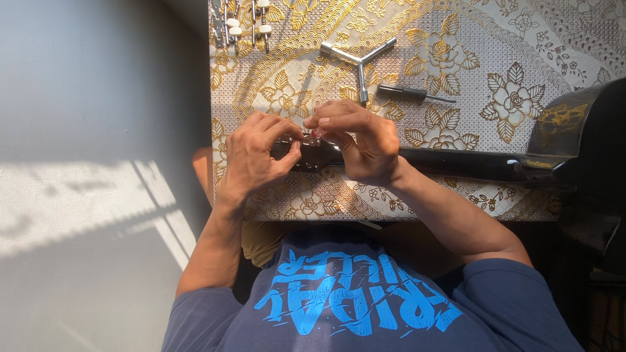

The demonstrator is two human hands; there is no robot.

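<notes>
- Right now both hands meet over the headstock (306, 155) of a black guitar lying on the tabletop (456, 39).
- The left hand (257, 156) curls round the headstock's end, thumb and fingers pinching at a small metal part on its top edge.
- The right hand (358, 140) comes over from 3 o'clock, fingertips closed on a tiny reddish bit (317, 133) just beside the left thumb.
- The guitar neck (456, 163) runs 9 to 3 o'clock, its body (580, 150) far out at 3 o'clock; the headstock end sits between the two hands, both about equally near.
- Up at 12 o'clock from the hands lies a three-armed wrench (358, 62); a screwdriver (411, 94) rests just beside it at 1 o'clock.
- Far at 11 o'clock, a row of tuning pegs (241, 26) waits, well apart.
</notes>
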